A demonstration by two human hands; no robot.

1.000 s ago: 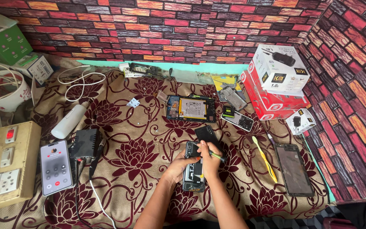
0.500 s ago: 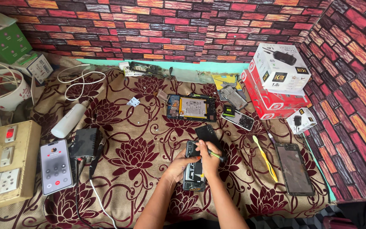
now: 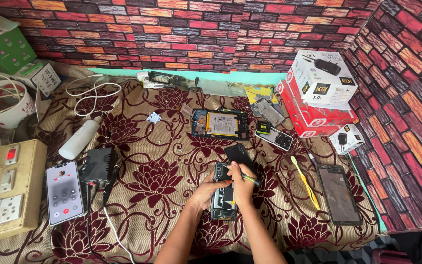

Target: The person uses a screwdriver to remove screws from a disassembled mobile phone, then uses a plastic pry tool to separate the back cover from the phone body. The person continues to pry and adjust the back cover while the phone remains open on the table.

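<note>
The opened phone (image 3: 223, 193) lies on the flowered cloth (image 3: 157, 181), near its front edge, with its back off and the inner parts bare. I think it is light and stiff but fragile inside, so it is best held by the side edges. The left hand (image 3: 206, 188) grips its left edge. The right hand (image 3: 242, 178) is closed around a thin green-handled tool (image 3: 247, 177), with the tip on the phone's upper part. Just behind the phone lies a black cover (image 3: 238, 154); further behind, another open phone (image 3: 221, 124). To the right is a yellow tool (image 3: 305, 178).
</note>
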